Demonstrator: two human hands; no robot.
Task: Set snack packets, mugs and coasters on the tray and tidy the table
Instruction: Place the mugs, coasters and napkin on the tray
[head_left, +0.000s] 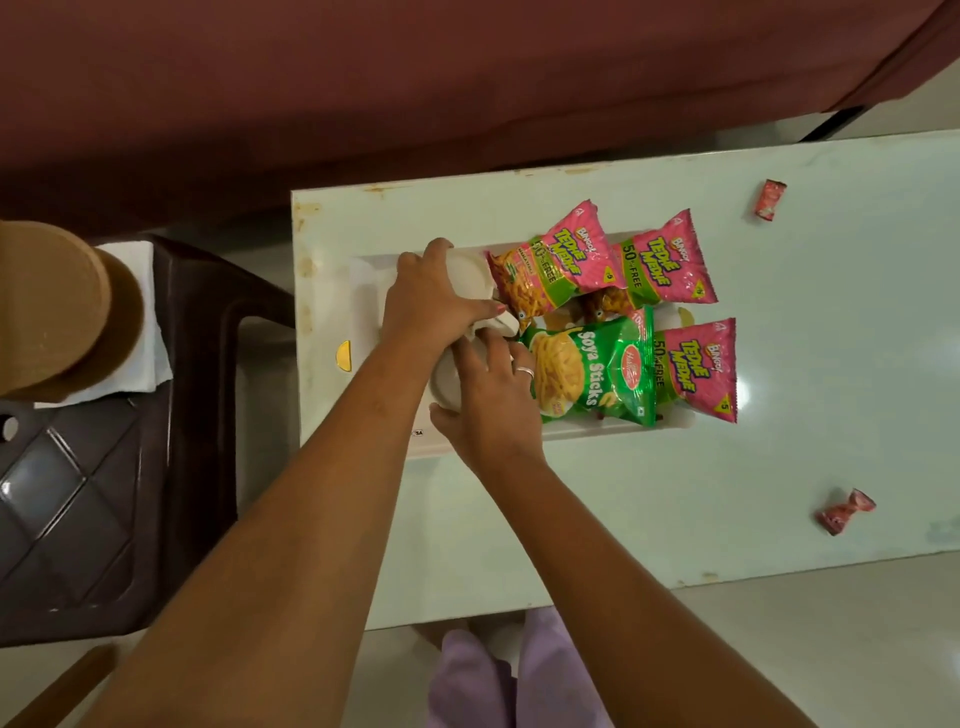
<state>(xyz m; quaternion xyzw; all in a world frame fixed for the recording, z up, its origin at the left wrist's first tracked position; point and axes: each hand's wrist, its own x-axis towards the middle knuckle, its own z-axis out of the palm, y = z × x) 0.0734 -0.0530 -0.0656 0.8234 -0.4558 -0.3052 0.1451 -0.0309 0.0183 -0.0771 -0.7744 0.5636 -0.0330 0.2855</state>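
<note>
On the pale worktop (779, 467) lay a white tray (363, 283) holding three pink snack packets (558, 254) (662, 260) (698, 369) and a green Soya Sticks packet (592, 366) toward its 3 o'clock side. At the tray's 9 o'clock end, the left hand (434, 293) had its grip closed over one white mug (470, 273); the right hand (493, 397) had its grip around another mug (444, 384). Two red wrappers (769, 199) (847, 512) sat well apart on the worktop.
</note>
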